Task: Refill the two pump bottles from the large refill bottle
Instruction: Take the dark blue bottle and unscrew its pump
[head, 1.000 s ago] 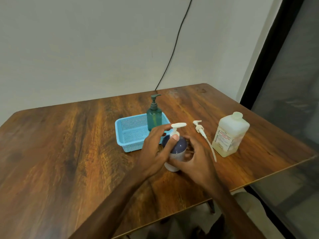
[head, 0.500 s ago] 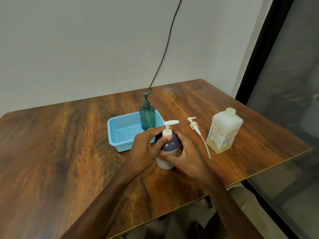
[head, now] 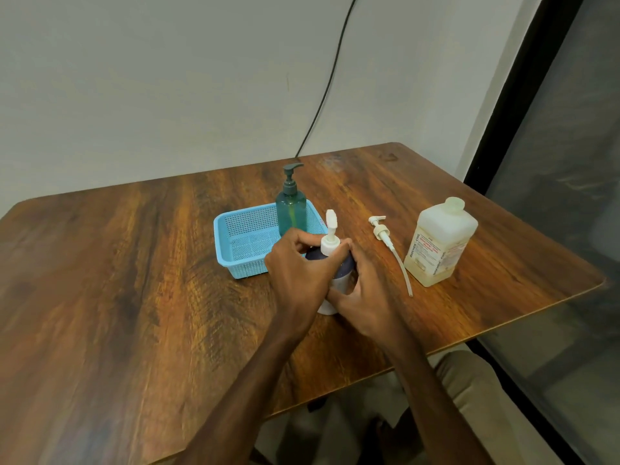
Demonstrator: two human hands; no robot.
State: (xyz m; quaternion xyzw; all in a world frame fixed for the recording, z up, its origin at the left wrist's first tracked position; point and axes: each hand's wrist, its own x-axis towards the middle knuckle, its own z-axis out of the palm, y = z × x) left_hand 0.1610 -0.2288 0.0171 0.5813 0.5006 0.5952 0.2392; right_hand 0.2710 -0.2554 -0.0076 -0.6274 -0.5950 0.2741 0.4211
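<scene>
Table (head: 100, 280), wood grain, seen from the head view. Furthest left: blue mesh basket (head: 241, 243); the green pump bottle (head: 291, 213) stands upright in its far right corner, pump fitted. Just beside the basket's near right corner, my left hand (head: 298, 270) comes in from the left, fingers curled round the collar of the white pump head (head: 330, 236), whose nozzle points away from me. That head sits on top of the purple pump bottle (head: 345, 266), upright on the table and directly between my two hands. My right hand (head: 365, 297) wraps the bottle's body from the right, thumb across its front, fingers behind and hidden; only the dark shoulder and the pale base show. To the right, apart from my grip, a loose pump with dip tube (head: 389, 243) lies flat on the wood. Furthest right: the large refill bottle (head: 439, 243), upright, label toward me, near the tube and touched by neither hand.
</scene>
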